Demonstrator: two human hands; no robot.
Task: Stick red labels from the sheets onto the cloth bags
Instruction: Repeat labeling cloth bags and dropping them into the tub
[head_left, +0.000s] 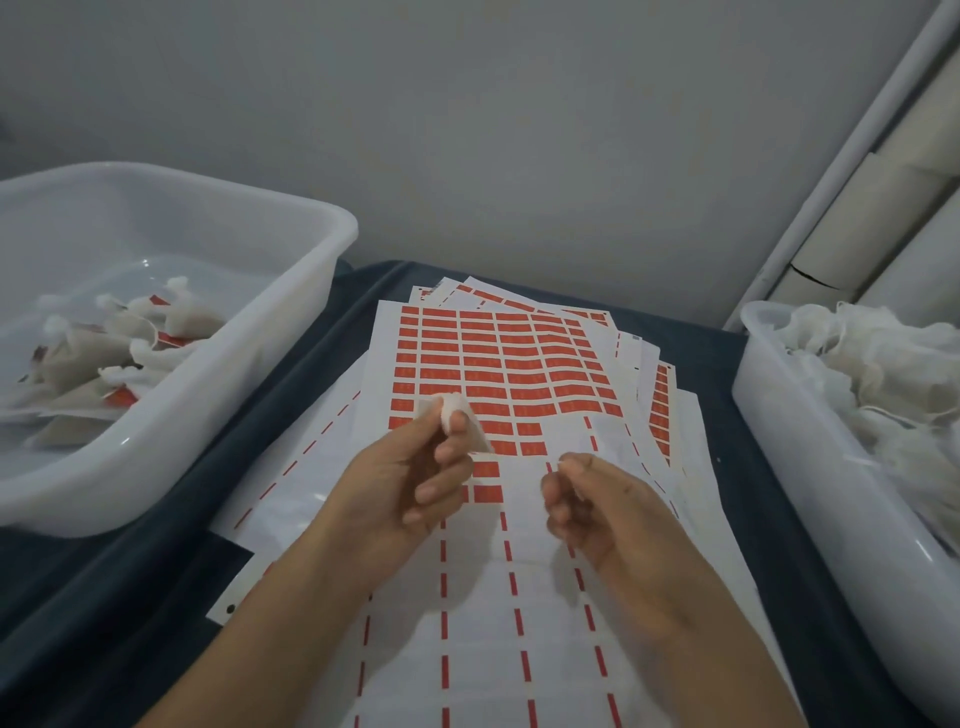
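A stack of white sheets with rows of red labels lies in the middle of the dark table. The near part of the top sheet holds only red dashes where labels were peeled. My left hand hovers over the sheet and pinches a small white cloth bag between thumb and fingers. My right hand is just to the right, its fingers curled and fingertips pinched together over the peeled area; whether a label is between them I cannot tell.
A white plastic tub at the left holds several cloth bags with red labels. Another white tub at the right is full of unlabelled white cloth bags. A grey wall stands behind; pale tubes lean at the far right.
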